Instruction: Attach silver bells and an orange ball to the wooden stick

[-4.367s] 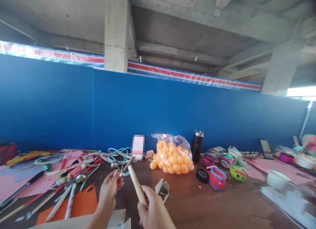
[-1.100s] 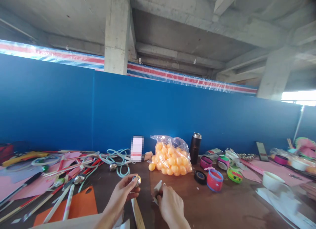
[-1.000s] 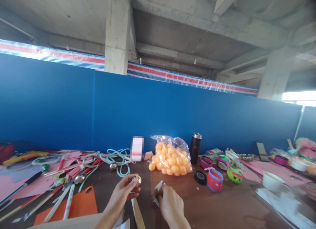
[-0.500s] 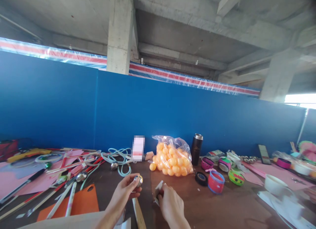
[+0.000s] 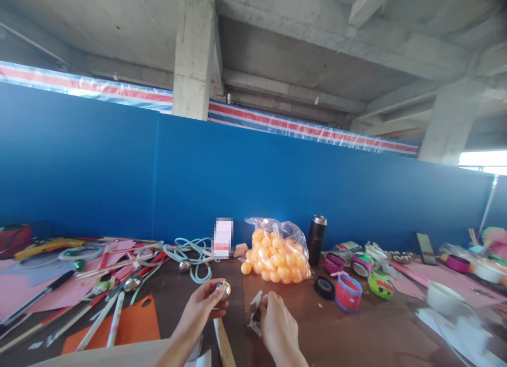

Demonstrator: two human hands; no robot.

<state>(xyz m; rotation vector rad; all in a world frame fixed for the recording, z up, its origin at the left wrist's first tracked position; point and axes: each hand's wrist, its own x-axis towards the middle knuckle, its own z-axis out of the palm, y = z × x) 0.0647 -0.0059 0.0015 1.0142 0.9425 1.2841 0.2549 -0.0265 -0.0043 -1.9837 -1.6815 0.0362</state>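
Between the thumb and fingers of my left hand (image 5: 204,309) is a shiny silver ball (image 5: 224,290), held above the brown table (image 5: 309,335). My right hand (image 5: 277,322), fingers pinched, grips a small crumpled clear-and-dark piece (image 5: 255,314); what it is I cannot make out. The two hands are apart, side by side. Below and between them lies a flat wooden stick (image 5: 224,343). Behind the hands stands a clear bag of orange balls (image 5: 277,256), with one loose orange ball (image 5: 246,268) at its left.
Sticks, pink paper and an orange sheet (image 5: 134,322) cover the left side. A pale blue cord (image 5: 202,274) lies further back. Right of the bag are a black bottle (image 5: 317,240), black tape (image 5: 324,288), colourful bands and a white cup (image 5: 443,298). A blue partition (image 5: 237,171) stands behind.
My right hand has shifted slightly, and more of the dark part of its small piece shows. My left hand still holds the silver ball.
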